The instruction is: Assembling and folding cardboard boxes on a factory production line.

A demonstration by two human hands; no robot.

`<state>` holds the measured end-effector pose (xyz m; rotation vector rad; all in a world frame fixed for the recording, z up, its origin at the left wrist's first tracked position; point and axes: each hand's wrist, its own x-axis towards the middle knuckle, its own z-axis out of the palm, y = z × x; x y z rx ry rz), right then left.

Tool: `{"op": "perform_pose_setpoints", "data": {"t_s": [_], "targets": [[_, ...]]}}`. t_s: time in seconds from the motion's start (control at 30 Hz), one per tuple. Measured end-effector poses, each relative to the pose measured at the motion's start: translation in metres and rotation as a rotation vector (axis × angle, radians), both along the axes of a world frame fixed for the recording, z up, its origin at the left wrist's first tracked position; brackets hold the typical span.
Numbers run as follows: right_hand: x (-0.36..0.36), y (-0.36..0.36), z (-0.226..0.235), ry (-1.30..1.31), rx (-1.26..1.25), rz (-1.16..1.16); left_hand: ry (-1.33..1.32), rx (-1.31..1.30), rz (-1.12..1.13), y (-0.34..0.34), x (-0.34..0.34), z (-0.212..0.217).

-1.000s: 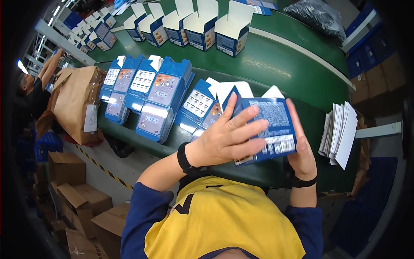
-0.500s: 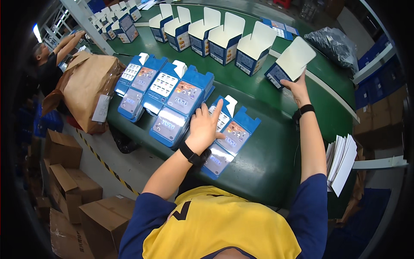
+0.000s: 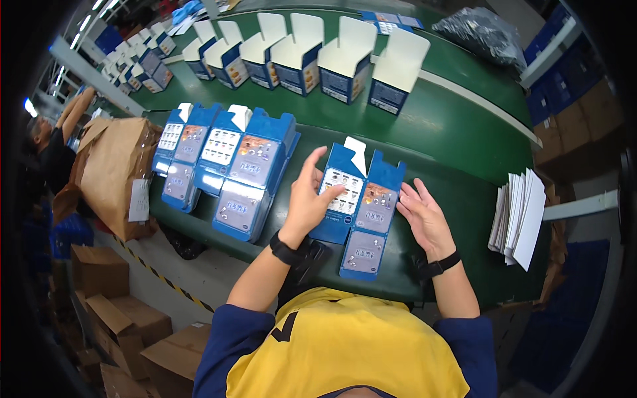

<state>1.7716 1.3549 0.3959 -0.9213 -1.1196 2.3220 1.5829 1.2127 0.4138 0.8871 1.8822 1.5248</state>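
Note:
A flattened blue printed carton (image 3: pixel 375 211) lies on the green table in front of me, with a white flap at its far end. My left hand (image 3: pixel 310 199) is over its left side, fingers apart, the thumb over the white picture panel. Beside the carton's right edge is my right hand (image 3: pixel 424 217), its fingers spread and nothing in it. Further left lie two piles of similar flat cartons, a thicker pile (image 3: pixel 247 182) and another pile (image 3: pixel 182 162). Across the belt, an opened-up blue box (image 3: pixel 391 93) with a raised white lid ends a row of such boxes.
White sheets (image 3: pixel 517 215) stand stacked at the table's right end. A large brown paper sack (image 3: pixel 109 172) sits at the left, near a person (image 3: pixel 56 142) in dark clothing. A dark plastic bag (image 3: pixel 481 36) lies at the back right. Cardboard cartons (image 3: pixel 129 318) fill the lower left floor.
My right hand has let go of the opened box, now standing at the row's right end, and come back beside the flat carton. My left hand has shifted slightly on the carton. The view has turned.

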Motion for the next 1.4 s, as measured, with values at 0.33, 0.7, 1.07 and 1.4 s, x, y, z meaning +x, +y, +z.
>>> {"op": "perform_pose_setpoints", "data": {"t_s": [0.33,0.7,1.07,1.4], "targets": [[0.027,-0.052,0.063,0.025,1.648,0.156,0.103,0.344,-0.018,0.0,0.03,0.047],[0.021,-0.034,0.029,0.301,0.751,-0.005,0.123,0.304,-0.836,-0.005,0.057,0.052],[0.034,-0.03,0.061,0.491,0.644,0.098,0.851,0.474,-0.436,0.006,0.045,0.043],[0.026,-0.044,0.076,0.267,0.886,-0.133,0.619,0.561,-0.43,-0.002,0.064,0.043]]}}
